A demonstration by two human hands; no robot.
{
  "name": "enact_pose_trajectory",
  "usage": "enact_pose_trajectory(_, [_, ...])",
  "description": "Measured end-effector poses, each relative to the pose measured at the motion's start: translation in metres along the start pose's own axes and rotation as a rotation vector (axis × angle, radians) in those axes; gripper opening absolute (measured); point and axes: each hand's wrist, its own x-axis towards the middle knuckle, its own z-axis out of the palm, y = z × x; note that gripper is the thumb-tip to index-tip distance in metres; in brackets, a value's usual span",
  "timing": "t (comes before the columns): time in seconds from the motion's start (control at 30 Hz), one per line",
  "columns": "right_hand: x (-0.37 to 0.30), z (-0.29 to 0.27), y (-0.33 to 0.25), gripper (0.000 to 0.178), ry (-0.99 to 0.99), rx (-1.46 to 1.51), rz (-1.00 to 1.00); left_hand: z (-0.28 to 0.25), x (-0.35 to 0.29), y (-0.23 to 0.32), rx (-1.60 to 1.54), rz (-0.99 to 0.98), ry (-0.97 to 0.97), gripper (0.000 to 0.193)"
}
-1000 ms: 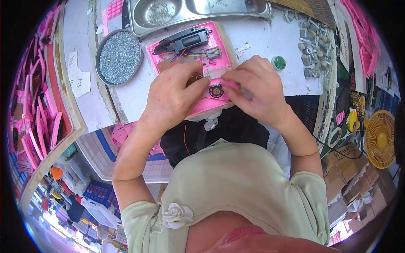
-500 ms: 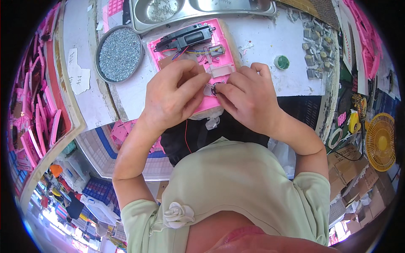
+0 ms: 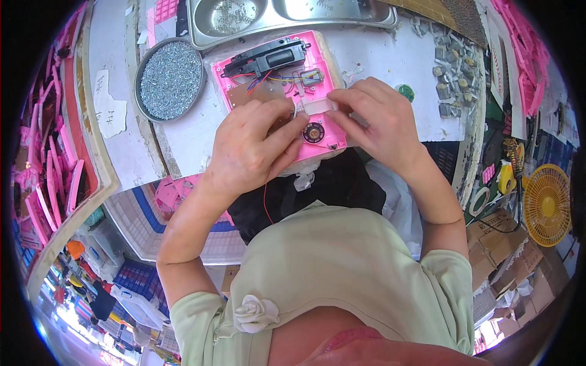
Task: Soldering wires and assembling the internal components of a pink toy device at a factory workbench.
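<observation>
A pink plastic housing (image 3: 336,76) lies open on the table, tilted a little. Inside it are a long black mechanism (image 3: 274,56), a small metal motor (image 3: 312,77) with coloured wires, and a round black speaker (image 3: 314,132) near the bottom. A pale translucent strip (image 3: 318,106) crosses the housing between my hands. My left hand (image 3: 256,140) is closed in a pinch just left of the strip and speaker; its fingers hide what they hold. At the housing's right wall, my right hand (image 3: 379,125) has its thumb and forefinger closed around the strip's right end.
A round bowl of small screws (image 3: 170,79) stands to the left. A metal tray (image 3: 293,21) is behind the housing. To the right are a green-topped small pot (image 3: 405,93) and several grey metal motors (image 3: 452,79). A white-and-blue crate (image 3: 146,226) sits below the table's edge.
My right hand has moved up and right from the lower part of the housing to the strip's right end, uncovering the speaker. My left hand stays almost in place.
</observation>
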Motion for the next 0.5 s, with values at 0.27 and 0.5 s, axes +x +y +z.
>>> enact_pose_trajectory(0.27, [0.0108,-0.0028,-0.001,0.026,-0.083,-0.11,-0.089,0.0057,0.0005,-0.0007,0.001,-0.045,0.018,0.041])
enact_pose_trajectory(0.5, [0.0028,-0.0089,0.0026,0.031,-0.05,-0.206,-0.131,0.0027,0.003,0.0027,0.043,-0.079,-0.045,0.049])
